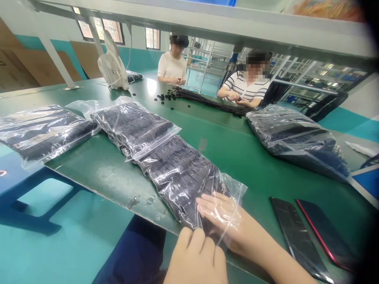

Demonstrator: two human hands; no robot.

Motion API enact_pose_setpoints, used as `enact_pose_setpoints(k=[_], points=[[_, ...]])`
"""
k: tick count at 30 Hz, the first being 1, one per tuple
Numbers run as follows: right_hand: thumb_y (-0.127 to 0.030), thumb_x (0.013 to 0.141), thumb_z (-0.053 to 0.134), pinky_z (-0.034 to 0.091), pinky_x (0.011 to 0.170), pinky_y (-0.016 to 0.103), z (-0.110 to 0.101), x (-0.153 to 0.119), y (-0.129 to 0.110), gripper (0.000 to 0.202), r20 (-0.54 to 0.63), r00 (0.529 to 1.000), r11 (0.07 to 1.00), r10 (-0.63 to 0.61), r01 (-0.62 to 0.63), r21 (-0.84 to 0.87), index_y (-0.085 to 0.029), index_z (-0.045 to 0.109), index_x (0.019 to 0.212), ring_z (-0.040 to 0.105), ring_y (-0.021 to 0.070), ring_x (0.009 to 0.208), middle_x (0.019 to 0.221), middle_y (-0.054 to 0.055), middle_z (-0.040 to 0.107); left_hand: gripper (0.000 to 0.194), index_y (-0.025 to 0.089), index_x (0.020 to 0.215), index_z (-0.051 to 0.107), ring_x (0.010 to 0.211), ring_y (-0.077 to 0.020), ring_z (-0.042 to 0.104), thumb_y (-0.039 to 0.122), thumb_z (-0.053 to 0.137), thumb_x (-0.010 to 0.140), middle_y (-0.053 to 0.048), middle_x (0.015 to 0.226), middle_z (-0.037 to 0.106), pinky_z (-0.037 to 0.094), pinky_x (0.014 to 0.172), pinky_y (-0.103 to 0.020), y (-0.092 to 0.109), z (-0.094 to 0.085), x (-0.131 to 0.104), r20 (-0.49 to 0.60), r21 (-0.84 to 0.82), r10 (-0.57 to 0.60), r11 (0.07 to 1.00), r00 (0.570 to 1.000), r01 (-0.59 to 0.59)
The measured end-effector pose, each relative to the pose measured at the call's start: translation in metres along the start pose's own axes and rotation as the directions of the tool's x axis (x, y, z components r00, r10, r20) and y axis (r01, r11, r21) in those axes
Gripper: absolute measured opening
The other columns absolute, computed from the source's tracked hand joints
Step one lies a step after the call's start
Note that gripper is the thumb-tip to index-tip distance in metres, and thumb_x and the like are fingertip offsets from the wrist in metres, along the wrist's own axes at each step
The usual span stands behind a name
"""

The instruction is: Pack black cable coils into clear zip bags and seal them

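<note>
A clear zip bag (pixel 177 177) packed with rows of thin black loops, perhaps coiled cords, lies flat near the table's front edge. My right hand (pixel 219 213) is at its near end, fingers stretched out over the black contents. Clear plastic covers that hand, and the zip strip crosses near its wrist. At the bag's near corner, my left hand (pixel 197 256) is closed, knuckles up, on the edge of the plastic; its fingertips are hidden. A second filled bag (pixel 133 122) touches the far end of this one.
More filled bags lie at the left (pixel 44 130) and right (pixel 296 138). Two phone-like slabs (pixel 299 236) rest at right. Black cords (pixel 207 101) and small rings lie before two seated co-workers. A white fan (pixel 114 67) stands behind; a shelf (pixel 189 23) hangs overhead.
</note>
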State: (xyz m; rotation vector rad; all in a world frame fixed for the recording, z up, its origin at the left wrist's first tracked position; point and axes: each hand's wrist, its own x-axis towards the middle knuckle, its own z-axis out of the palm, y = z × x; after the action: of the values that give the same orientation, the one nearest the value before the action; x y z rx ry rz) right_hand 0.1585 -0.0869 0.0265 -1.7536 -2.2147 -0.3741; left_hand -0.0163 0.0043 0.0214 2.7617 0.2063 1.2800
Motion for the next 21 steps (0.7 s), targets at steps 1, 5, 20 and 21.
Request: enact_pose_setpoints(k=[1,5,20,21], points=[[-0.009,0.096,0.055,0.043,0.124,0.045,0.002,-0.001,-0.002,0.044,-0.008,1.0,0.999,0.008,-0.008,-0.035,-0.012,0.058,0.14,0.057,0.0228,0.139,0.146,0.008,0.061,0.022,0.019,0.055,0.045,0.058,-0.0178,0.037,0.004,0.058,0.064,-0.002,0.054,0.042,0.025,0.065,-0.035,0.001,0.0,0.0,0.002,-0.005,0.006,1.0,1.0,-0.006],[-0.012,0.097,0.056,0.047,0.121,0.048,0.003,0.0,-0.006,0.038,-0.041,0.999,0.992,0.017,-0.022,-0.127,-0.009,0.061,0.135,0.059,0.0272,0.136,0.143,0.01,0.063,0.022,0.019,0.057,0.046,0.059,-0.018,0.037,0.003,0.057,0.065,-0.002,0.056,0.042,0.023,0.063,-0.035,0.002,-0.001,-0.002,0.011,-0.019,0.046,0.999,0.999,-0.046],[-0.021,0.101,0.058,0.032,0.131,0.039,0.008,0.011,0.007,0.037,-0.031,0.994,0.994,-0.102,0.103,0.037,-0.016,0.061,0.137,0.049,0.0191,0.147,0.143,0.004,0.063,0.02,0.02,0.057,0.048,0.06,-0.0189,0.035,0.006,0.059,0.065,-0.003,0.058,0.043,0.023,0.062,-0.035,0.007,0.006,-0.009,0.027,-0.001,0.042,0.999,0.999,-0.042],[-0.022,0.1,0.059,0.031,0.131,0.039,0.008,0.013,0.005,0.037,-0.043,0.994,0.995,-0.099,0.101,0.024,-0.015,0.062,0.136,0.05,0.0203,0.146,0.144,0.005,0.063,0.02,0.02,0.057,0.048,0.06,-0.0188,0.035,0.005,0.059,0.065,-0.003,0.057,0.043,0.023,0.063,-0.035,0.008,0.007,-0.01,0.018,-0.002,0.044,0.999,0.999,-0.044]])
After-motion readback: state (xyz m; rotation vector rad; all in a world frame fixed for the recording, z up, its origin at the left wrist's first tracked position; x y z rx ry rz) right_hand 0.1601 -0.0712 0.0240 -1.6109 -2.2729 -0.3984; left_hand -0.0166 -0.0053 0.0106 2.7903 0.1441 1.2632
